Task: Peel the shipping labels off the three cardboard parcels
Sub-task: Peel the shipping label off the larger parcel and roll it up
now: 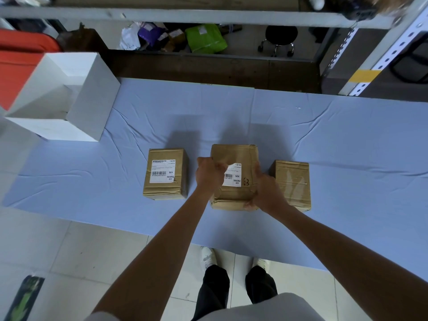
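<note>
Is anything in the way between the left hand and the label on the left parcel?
Nothing visible. The left label lies uncovered on top of its parcel. Only bare cloth separates that parcel from the left hand, which pinches the middle label.

Middle parcel [234, 154] with partly peeled label [234, 178]

Bright, even light, seemingly from behind; faint soft shadows on the pale blue tablecloth [324, 140]. Edges bow, and the open white cardboard box [92, 93] blurs.
</note>
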Demonstrator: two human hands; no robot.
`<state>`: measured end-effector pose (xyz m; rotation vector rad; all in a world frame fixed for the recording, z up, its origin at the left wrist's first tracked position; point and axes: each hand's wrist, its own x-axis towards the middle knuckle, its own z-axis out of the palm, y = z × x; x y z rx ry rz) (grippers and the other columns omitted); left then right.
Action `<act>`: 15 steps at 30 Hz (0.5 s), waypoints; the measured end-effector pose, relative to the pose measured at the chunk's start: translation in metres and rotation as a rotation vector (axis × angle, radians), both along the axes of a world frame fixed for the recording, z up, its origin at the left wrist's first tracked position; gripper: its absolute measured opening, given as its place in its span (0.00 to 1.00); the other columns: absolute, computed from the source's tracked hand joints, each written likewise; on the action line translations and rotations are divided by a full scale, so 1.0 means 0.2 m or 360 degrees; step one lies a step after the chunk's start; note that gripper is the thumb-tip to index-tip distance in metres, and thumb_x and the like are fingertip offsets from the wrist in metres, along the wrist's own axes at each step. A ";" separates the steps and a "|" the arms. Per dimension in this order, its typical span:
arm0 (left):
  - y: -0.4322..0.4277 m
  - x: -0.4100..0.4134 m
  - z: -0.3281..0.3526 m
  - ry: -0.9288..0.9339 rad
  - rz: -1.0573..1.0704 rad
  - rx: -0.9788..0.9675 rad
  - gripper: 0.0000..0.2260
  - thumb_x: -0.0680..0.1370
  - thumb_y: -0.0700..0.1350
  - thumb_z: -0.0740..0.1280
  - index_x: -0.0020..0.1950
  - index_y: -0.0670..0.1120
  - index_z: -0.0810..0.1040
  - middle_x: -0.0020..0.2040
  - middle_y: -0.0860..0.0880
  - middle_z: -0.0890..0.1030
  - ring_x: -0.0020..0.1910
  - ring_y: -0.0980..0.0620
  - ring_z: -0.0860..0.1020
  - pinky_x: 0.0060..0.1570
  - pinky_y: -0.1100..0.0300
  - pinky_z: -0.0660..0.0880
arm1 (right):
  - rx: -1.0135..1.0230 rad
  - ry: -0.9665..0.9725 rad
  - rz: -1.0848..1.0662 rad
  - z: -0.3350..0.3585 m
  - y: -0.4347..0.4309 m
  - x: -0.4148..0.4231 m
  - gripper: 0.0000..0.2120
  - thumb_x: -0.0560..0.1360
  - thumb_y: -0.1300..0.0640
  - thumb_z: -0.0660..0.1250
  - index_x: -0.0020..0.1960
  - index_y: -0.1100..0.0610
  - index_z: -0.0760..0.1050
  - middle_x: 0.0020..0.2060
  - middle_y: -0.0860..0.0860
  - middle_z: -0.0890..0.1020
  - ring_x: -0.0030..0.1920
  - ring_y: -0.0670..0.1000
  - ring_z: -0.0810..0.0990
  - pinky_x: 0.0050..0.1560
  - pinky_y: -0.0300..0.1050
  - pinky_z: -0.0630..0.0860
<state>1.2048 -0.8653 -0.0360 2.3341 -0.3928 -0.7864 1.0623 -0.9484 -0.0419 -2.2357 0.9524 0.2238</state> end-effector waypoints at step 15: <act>0.03 0.00 -0.01 0.0000 -0.0111 -0.0074 0.12 0.77 0.47 0.66 0.50 0.38 0.78 0.55 0.37 0.77 0.46 0.43 0.81 0.39 0.57 0.73 | 0.0029 -0.0040 -0.0047 -0.01 0.00 0.00 0.66 0.55 0.60 0.83 0.78 0.59 0.41 0.56 0.59 0.79 0.56 0.60 0.79 0.52 0.45 0.75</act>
